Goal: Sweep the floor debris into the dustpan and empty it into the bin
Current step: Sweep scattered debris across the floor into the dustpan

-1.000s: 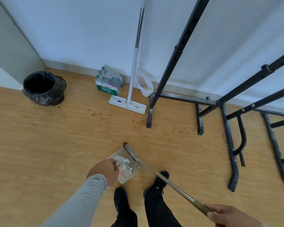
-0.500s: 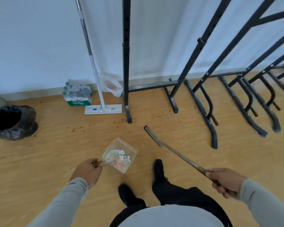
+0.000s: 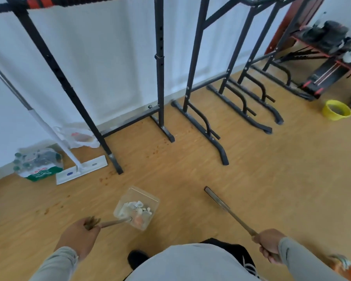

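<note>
My left hand (image 3: 79, 235) grips the dustpan (image 3: 137, 208) handle, the clear pan just ahead of it holding white scraps. My right hand (image 3: 268, 244) clenches the broom (image 3: 227, 209) stick, its head out ahead-left above the floor (image 3: 272, 179). Beyond stand black racks (image 3: 201, 118); a mop (image 3: 77, 167) lies far left.

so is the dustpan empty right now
No, the clear dustpan held by the left hand has white scraps and an orange bit lying inside it.
</note>
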